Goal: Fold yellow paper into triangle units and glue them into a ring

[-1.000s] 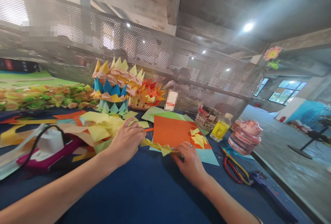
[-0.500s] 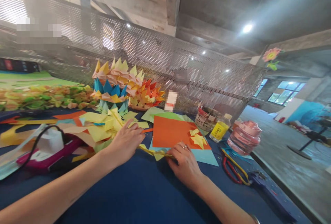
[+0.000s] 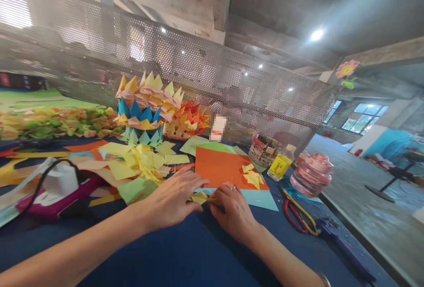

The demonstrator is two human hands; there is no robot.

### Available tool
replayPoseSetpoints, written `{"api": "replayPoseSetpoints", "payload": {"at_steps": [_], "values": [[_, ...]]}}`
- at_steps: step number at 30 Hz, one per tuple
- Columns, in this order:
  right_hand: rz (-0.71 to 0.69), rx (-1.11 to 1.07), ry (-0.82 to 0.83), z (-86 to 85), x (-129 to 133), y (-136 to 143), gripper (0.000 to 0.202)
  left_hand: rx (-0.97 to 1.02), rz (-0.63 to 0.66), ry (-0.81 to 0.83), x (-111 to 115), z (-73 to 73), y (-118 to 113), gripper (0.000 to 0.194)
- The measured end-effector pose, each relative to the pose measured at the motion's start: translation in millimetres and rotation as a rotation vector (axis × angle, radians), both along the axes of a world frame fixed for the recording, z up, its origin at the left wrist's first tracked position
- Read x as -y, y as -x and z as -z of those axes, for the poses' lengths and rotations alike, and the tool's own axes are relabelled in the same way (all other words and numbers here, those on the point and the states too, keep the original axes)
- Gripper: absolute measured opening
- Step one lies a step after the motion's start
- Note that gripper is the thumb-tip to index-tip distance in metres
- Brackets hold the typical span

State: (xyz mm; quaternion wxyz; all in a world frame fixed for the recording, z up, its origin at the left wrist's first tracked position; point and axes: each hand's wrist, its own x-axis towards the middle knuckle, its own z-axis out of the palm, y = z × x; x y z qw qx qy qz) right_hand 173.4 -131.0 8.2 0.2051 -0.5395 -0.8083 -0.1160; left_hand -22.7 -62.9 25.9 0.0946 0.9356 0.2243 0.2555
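My right hand, wearing a ring, is closed in a pinch on the right end of a thin twisted yellow paper strip low over the blue table. Close on the left, my left hand reaches over the strip's other end, fingers stretched and thumb apart. That end is hidden behind the hand. An orange paper sheet lies just beyond both hands, with a light blue sheet partly under it. Small folded yellow pieces rest on the orange sheet. Left of my left hand is a heap of yellow folded paper.
Folded-paper crowns stand at the back before a perforated metal screen. A magenta power strip lies left. On the right are a basket, a yellow-labelled bottle, a pink bottle, pliers and a glue gun.
My left hand has moved right, from beside the yellow paper heap to close by my right hand. My right hand stays on the strip, almost in the same place.
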Motion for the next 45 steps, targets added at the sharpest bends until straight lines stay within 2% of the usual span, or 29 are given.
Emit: {"api": "replayPoseSetpoints", "payload": {"at_steps": [3, 6, 17, 21, 25, 30, 36, 41, 45], "values": [[-0.03, -0.018, 0.005, 0.1, 2, 4, 0.005, 0.053, 0.04, -0.073, 4, 14.1, -12, 0.03], [-0.046, -0.033, 0.009, -1.0, 5, 8, 0.007, 0.042, 0.035, -0.099, 7, 19.0, -15, 0.022], [-0.004, -0.141, 0.058, -3.6, 4, 6, 0.014, 0.117, -0.029, -0.119, 4, 17.6, -10, 0.015], [-0.015, -0.188, 0.07, -5.1, 5, 7, 0.007, 0.107, -0.021, -0.117, 5, 16.9, -11, 0.016], [-0.014, -0.233, 0.097, -7.4, 7, 9, 0.008, 0.112, -0.006, -0.111, 6, 15.8, -11, 0.016], [0.021, -0.223, 0.138, -11.5, 10, 9, 0.026, 0.108, -0.009, -0.102, 4, 15.4, -11, 0.016], [0.013, -0.257, 0.103, -6.5, 8, 5, 0.008, 0.099, -0.014, -0.101, 4, 17.1, -10, 0.014], [0.013, -0.289, 0.064, -1.3, 6, 2, 0.01, 0.077, -0.033, -0.086, 4, 19.7, -9, 0.011], [0.031, -0.288, 0.061, -1.7, 5, 2, 0.012, 0.121, 0.048, -0.078, 3, 20.0, -8, 0.013]]}}
